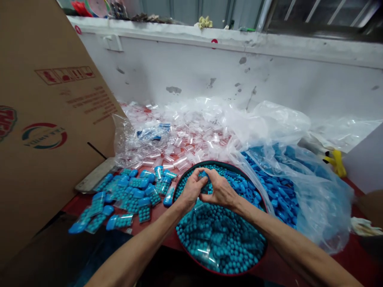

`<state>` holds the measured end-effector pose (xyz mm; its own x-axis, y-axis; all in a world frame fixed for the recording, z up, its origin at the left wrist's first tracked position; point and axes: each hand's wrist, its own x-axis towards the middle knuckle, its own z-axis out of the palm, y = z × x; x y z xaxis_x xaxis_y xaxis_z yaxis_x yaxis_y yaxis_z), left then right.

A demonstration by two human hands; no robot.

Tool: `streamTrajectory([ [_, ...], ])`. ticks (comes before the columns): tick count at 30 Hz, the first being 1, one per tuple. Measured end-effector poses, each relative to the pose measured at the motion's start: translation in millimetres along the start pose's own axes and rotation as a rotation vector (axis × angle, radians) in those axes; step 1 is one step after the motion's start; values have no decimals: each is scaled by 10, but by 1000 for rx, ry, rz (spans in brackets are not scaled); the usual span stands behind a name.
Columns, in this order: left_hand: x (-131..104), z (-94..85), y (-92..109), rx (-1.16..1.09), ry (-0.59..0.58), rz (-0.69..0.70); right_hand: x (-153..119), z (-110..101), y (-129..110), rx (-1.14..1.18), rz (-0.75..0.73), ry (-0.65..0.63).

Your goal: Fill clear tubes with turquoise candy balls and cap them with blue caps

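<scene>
Over a round basin [176, 231] full of small blue-green balls, my left hand [191, 189] and my right hand [220, 189] meet with curled fingers. Between them they grip a small blue-capped container [204, 175], mostly hidden by the fingers. Loose blue caps [243, 189] lie on the balls at the basin's right side. Under my hands, clear plastic containers [206, 255] rest among the balls in the front part. Left of the basin, several ball-filled containers with blue caps [144, 209] lie in a loose pile on the red table [149, 233].
Many clear plastic tubes [191, 139] spread across the back of the table. A clear bag [317, 191] of blue caps sits at right, its edge reaching the basin. A large cardboard box [60, 103] stands at left beside a grey flat object [95, 175]. A white wall [194, 67] closes the back.
</scene>
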<state>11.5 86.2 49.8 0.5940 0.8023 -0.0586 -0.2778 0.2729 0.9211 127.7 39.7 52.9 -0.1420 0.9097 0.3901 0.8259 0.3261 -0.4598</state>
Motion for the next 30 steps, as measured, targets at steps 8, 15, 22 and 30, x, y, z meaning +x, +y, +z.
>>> streamTrajectory([
  [8,-27,7,46,-87,-42,-39,-92,-39,-33,64,106,-26],
  [15,37,-3,-49,5,71,14,-3,0,-21,-160,22,-15],
  [22,25,-104,-65,82,135,28,50,92,-54,-118,22,-73],
  [30,6,-935,116,354,357,47,-110,-4,149,-42,274,-390],
])
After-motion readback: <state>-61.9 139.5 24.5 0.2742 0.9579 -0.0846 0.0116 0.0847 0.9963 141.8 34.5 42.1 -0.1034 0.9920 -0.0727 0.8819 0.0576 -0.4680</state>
